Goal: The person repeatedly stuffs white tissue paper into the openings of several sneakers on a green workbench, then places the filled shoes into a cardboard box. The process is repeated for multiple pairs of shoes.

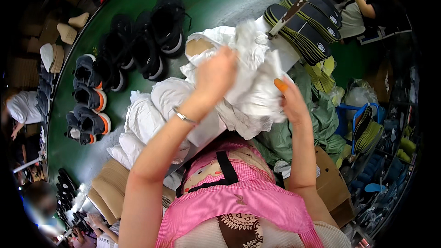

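A crumpled sheet of white tissue paper [259, 76], smeared by motion, is between my two hands. My left hand [216, 73] is closed in a blurred fist at the sheet's left side and seems to grip it. At the right edge, my right hand [294, 101] pinches the paper, with an orange finger cot [280, 85] on its thumb; its other fingertips are partly hidden. Behind my left hand, more white paper surrounds a tan piece [198, 47]. White paper-wrapped bundles [172, 94] lie under and beside my left forearm.
On the green table [206, 0] stand black shoes [167, 23] and grey shoes with orange-and-white soles [92, 98]. Stacked dark insoles [303, 32] lie far right by a metal post [301, 4]. Green sheeting [298, 140] and a cardboard box [330, 186] are at right. Other people work around the edges.
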The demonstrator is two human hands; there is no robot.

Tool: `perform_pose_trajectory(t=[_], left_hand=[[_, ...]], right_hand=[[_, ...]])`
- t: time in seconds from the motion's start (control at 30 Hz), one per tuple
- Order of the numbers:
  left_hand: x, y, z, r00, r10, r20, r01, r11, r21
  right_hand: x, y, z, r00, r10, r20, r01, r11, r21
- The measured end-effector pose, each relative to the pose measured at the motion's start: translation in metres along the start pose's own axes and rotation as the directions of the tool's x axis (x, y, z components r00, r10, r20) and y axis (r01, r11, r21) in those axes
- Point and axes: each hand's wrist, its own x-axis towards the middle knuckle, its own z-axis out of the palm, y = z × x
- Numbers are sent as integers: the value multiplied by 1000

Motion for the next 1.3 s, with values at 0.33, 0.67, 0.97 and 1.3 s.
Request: perform_pose_trajectory(t=[0.33, 0.67, 0.97, 1.3], left_hand=[[-6, 62, -16, 940, 296, 172, -243, 931, -271], [-34, 56, 43, 541, -43, 840, 797, -292, -529], [-22, 61, -2, 232, 245, 942, 833, 450, -322], [55, -123, 102, 719, -418, 555, 563, 819, -112]], right_hand=[[-36, 23, -13, 980, -104, -171, 170, 885, 433], [-101, 21, 83, 762, -637, -117, 311, 518, -797], [-133, 69, 65, 561, -763, -321, 136, 467, -874], [-340, 116, -3, 243, -445, -862, -347, 790, -506]])
